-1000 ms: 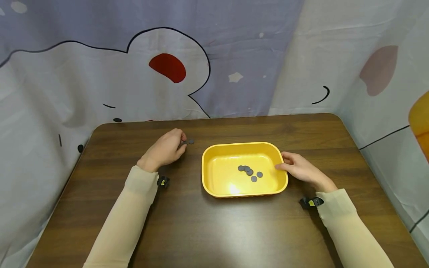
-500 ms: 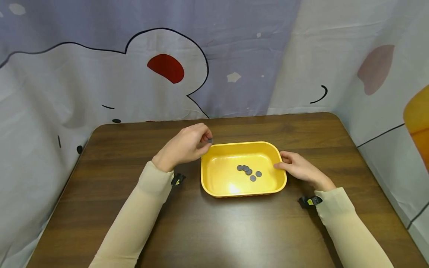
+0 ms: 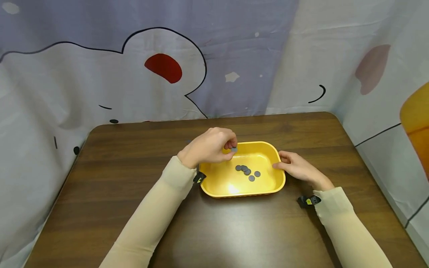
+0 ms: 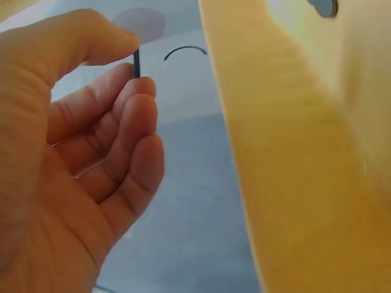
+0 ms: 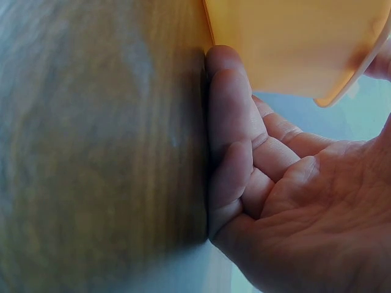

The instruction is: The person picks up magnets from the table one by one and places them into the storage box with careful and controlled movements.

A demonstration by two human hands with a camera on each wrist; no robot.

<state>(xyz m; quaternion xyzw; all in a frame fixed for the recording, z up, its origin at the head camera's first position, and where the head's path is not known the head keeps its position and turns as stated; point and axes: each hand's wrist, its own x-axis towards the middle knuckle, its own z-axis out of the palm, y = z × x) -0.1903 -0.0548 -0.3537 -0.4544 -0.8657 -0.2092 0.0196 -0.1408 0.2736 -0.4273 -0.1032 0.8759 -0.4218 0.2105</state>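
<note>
My left hand [image 3: 211,147] is over the left part of a yellow plastic tray [image 3: 219,195]. Its thumb and index finger pinch a small, thin grey disc [image 3: 234,149], seen edge-on as a dark disc [image 4: 137,64] in the left wrist view, while the other fingers curl beneath. Several matching grey discs [image 3: 251,178] lie on the tray floor, some overlapping. At the tray's right end, my right hand [image 3: 299,169] grips the rim, thumb inside and fingers along the outer wall. The right wrist view has those fingers [image 5: 229,116] low against the table.
The tray stands on a brown wooden table [image 3: 254,230]. Behind my left hand, a grey spot [image 3: 188,141] on the table is mostly hidden. A printed curtain [image 3: 251,56] hangs along the table's back edge and right side.
My left hand has picked a grey disc up from the table left of the tray and carried it rightward over the tray. The right hand keeps its grip on the rim.
</note>
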